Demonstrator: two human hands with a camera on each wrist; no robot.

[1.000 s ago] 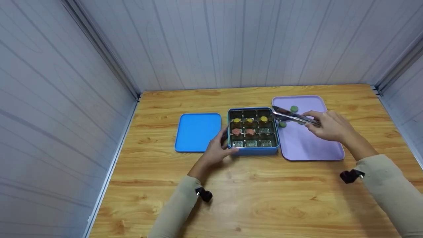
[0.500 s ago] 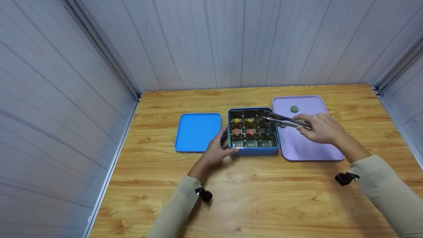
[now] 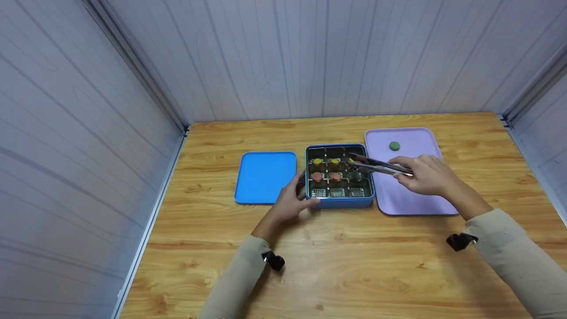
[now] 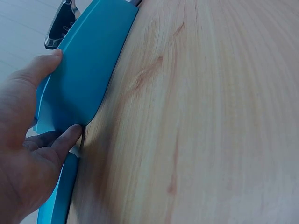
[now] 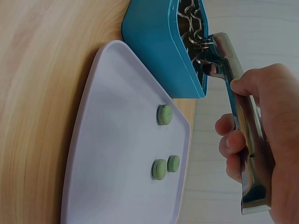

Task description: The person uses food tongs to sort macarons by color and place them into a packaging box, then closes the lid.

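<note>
A blue tin box point(image 3: 340, 202) stands open mid-table, its dark insert holding yellow macarons point(image 3: 317, 161) in the far row and red ones point(image 3: 316, 176) in the middle row. My left hand point(image 3: 296, 198) grips the box's near-left corner; in the left wrist view the left hand point(image 4: 28, 158) has its thumb and fingers on the blue wall point(image 4: 88, 70). My right hand point(image 3: 425, 175) grips metal tongs point(image 3: 376, 166), whose tips reach over the box's far-right cells. In the right wrist view the tongs point(image 5: 245, 140) dip into the box point(image 5: 159, 42); whether they hold anything is hidden.
A lilac tray point(image 3: 412, 195) lies right of the box, touching it, with three green macarons point(image 5: 164, 115) on it. The blue lid point(image 3: 266, 177) lies flat left of the box. Grey panel walls close in the wooden table point(image 3: 332, 266) on three sides.
My right hand has carried the tongs leftward, from above the lilac tray to over the box's far-right cells. The left hand and the box have not moved.
</note>
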